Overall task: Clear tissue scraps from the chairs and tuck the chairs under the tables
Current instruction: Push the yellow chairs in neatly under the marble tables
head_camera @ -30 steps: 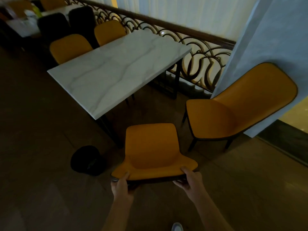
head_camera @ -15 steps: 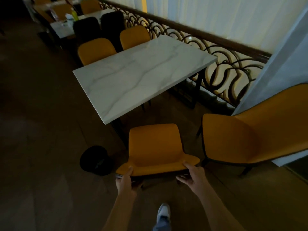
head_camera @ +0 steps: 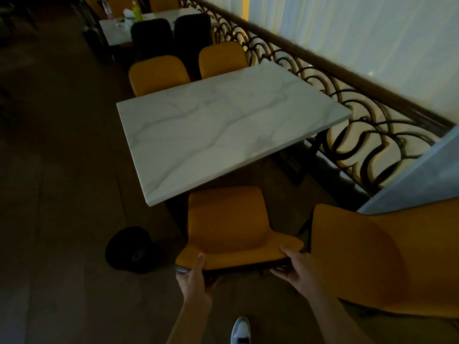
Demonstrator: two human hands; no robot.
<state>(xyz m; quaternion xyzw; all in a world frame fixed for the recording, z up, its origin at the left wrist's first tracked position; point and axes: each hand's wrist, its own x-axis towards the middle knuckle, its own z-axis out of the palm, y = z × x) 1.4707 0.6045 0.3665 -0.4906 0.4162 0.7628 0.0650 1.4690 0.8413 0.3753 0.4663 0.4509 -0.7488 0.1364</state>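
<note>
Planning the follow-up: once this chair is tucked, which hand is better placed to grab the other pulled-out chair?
Right. The right hand is beside the second chair; the left hand is on the far side.

The table (head_camera: pixel 223 130) hides the chair (head_camera: pixel 228 224) seat's front.

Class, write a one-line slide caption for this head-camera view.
Both hands, left hand and right hand, grip an orange chair's backrest before a marble table.

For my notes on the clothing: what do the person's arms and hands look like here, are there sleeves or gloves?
Both forearms are bare, with no sleeve in view. The left hand and right hand wear no gloves; no ring or watch can be made out in the dim light.
</note>
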